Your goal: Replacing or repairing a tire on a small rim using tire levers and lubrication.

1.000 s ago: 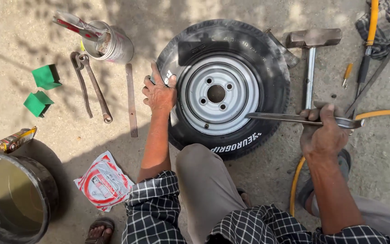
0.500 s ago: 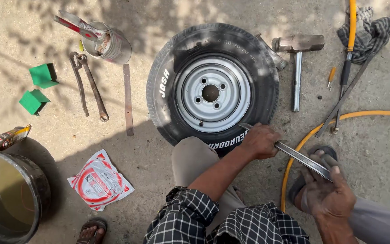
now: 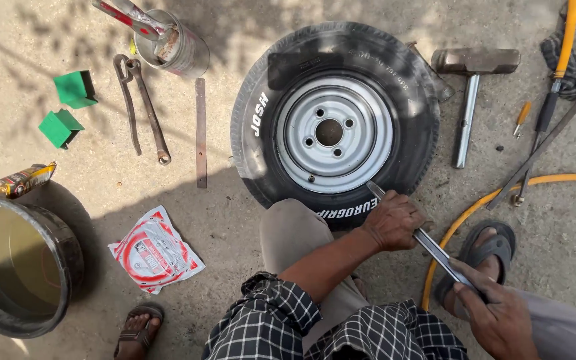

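tire (image 3: 261, 127) with grey steel rim (image 3: 333, 133) lies flat on the concrete ground (image 3: 235, 220), just in front of the person's bent knee (image 3: 291, 230). flat metal lever bar (image 3: 428, 243) runs diagonally from the rim edge at the lower right back toward the person – tip sits at the gap between rim and rubber.

left hand (image 3: 391, 221) is closed around the bar near the tire, knuckles up, resting against the sidewall. right hand (image 3: 495, 310) is wrapped round the far end of the bar, low by the sandalled foot (image 3: 478, 257). both fists shut on the bar, neither touches the rim.

handling, as a judgement: the wheel looks heavy and stiff, unlikely to shift on the ground. sidewall rubber is tough but gives under a lever; rim edge is hard and could let the bar tip skate. the bar is rigid and smooth, so a two-point hold like this – one hand near the tip, one at the end – suits it.

around it: hammer (image 3: 469, 87) just right of the tire, yellow hose (image 3: 501, 193), long tongs (image 3: 143, 110), flat strip (image 3: 201, 130), tin can (image 3: 178, 43), two green boxes (image 3: 71, 90), red-and-white packet (image 3: 155, 250), black tub (image 3: 18, 267) of murky liquid.
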